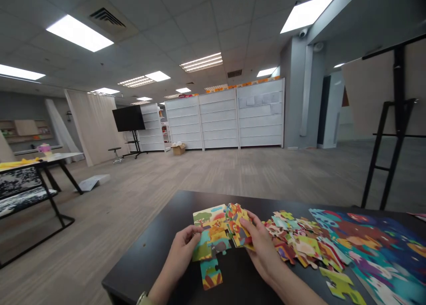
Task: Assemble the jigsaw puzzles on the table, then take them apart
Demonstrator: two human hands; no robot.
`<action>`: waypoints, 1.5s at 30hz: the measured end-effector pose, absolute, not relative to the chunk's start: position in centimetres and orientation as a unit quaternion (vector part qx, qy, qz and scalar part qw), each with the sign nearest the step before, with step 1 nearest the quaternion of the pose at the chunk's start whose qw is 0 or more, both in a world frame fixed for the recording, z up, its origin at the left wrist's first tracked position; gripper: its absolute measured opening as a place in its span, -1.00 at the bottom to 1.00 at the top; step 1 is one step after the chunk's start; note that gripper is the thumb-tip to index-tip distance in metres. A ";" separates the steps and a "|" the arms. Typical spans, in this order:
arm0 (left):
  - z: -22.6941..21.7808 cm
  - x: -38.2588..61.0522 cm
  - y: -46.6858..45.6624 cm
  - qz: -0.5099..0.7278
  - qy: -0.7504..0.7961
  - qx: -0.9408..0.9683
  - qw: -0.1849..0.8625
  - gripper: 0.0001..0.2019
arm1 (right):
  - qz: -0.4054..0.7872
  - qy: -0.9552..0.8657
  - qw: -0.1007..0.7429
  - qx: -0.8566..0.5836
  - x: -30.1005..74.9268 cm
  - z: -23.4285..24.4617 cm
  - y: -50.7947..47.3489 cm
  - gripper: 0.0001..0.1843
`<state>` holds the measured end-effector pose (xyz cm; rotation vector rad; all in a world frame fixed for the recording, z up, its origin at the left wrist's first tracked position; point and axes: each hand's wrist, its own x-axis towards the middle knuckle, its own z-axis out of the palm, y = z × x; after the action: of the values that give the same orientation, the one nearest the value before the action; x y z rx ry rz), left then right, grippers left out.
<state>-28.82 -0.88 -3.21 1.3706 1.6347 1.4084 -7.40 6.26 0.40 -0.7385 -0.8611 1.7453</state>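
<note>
A cluster of joined colourful puzzle pieces (216,236) lies on the black table (149,256). My left hand (181,252) pinches the cluster's left edge, thumb on top. My right hand (262,247) rests on the cluster's right part, fingers pressed on a yellow and orange piece (238,227). A pile of loose pieces (299,240) sits just right of my right hand. One lone green piece (339,285) lies near the table's front.
A large printed picture sheet (376,247) covers the table's right side. A black easel (389,145) stands behind it. On the left are another table (23,181), a stool and a screen on a stand (128,119). White shelving lines the far wall.
</note>
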 end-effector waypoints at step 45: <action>-3.8 -27.5 -1.5 0.565 0.545 0.453 0.422 -0.25 | 0.430 -0.720 0.377 -0.394 -8.2 -2.4 6.3 -0.35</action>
<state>-27.47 -1.49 -3.82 1.1353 1.3647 1.4145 -8.24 6.30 -2.37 -1.0086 -1.8404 1.1000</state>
